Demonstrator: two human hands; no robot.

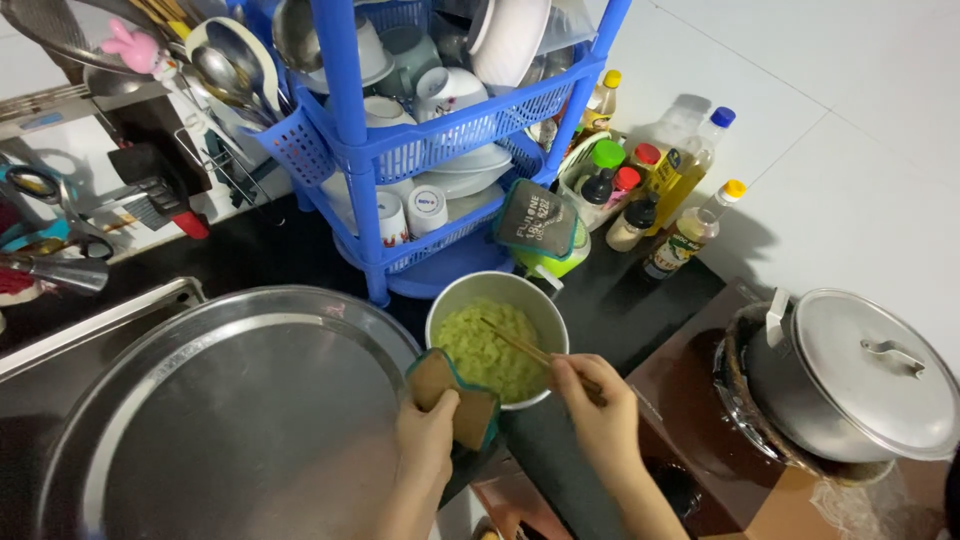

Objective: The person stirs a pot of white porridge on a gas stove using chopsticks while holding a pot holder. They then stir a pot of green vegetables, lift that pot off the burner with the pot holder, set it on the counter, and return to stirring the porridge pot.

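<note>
While a large round steel tray lies bare at nine o'clock, the left hand is clamped on a folded brown pot holder with teal edging, pressed to the near rim of a round metal pot at centre. The pot holds pale green mash. The right hand, at five o'clock of the pot, pinches wooden chopsticks whose tips rest in the mash. At twelve o'clock a blue plastic rack carries bowls and cups; at three o'clock sits a lidded grey aluminium pot.
</note>
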